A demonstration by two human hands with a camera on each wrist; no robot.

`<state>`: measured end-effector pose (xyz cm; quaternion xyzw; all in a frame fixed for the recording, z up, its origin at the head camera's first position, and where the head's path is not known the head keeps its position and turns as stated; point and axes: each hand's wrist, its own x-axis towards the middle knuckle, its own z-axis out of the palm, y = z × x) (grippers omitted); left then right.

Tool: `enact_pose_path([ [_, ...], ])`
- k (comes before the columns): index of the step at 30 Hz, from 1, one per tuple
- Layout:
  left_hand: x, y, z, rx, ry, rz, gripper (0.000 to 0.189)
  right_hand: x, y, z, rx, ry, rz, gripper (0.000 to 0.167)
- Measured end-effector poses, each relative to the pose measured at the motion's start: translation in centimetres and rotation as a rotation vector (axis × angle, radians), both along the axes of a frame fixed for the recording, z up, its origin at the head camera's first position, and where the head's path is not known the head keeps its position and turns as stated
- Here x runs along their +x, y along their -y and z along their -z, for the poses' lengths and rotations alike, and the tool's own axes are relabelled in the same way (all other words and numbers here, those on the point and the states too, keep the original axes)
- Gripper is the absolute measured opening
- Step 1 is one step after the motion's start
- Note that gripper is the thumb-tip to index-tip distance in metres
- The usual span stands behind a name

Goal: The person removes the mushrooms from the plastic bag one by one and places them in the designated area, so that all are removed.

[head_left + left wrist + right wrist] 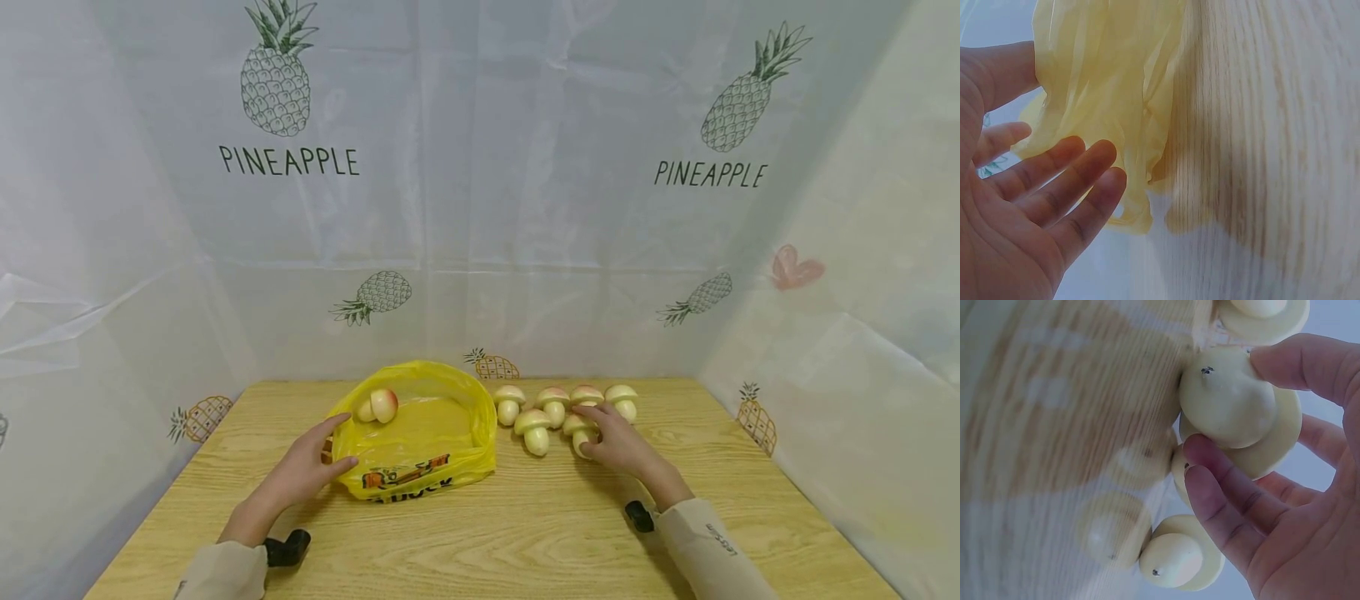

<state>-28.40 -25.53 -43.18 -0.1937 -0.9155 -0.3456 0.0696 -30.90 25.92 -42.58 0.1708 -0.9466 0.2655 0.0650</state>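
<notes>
My left hand [303, 467] is at the left side of a yellow plastic bag [472, 458], its fingers relaxed and spread against the thin film [1104, 75]. The bag lies with its mouth wide open, and a toy mushroom [385, 406] with a reddish cap sits inside. To the right of the bag, my right hand [618, 442] holds a cream toy mushroom [1229, 400] by its cap and stem, thumb on one side and fingers on the other. That mushroom is at the front of a cluster, partly hidden by the hand in the head view.
Several more toy mushrooms [536, 429] stand close together on the wooden table [480, 550], between the bag and the right hand and behind it. A white sheet [480, 208] printed with pineapples hangs behind and along the sides. Black wrist cameras [288, 548] are on both wrists.
</notes>
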Motion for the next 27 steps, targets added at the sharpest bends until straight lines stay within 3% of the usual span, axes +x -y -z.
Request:
enact_pose_path([
  [27, 0.01, 0.0, -0.2, 0.022, 0.024, 0.0, 0.073, 0.37, 0.04, -0.49, 0.017, -0.005, -0.006, 0.065],
])
